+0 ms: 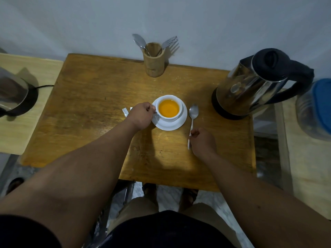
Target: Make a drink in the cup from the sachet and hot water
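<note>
Head view, steeply down, table [100,97] near

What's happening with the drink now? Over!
Left hand closed on the cup handle. Right hand closed on the spoon handle. Cup full of orange drink, on saucer. Nothing blocking.

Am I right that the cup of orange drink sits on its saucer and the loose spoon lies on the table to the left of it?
Not quite. The spoon lies to the right of the saucer, as the head view shows. The cup of orange drink does sit on its saucer.
</note>
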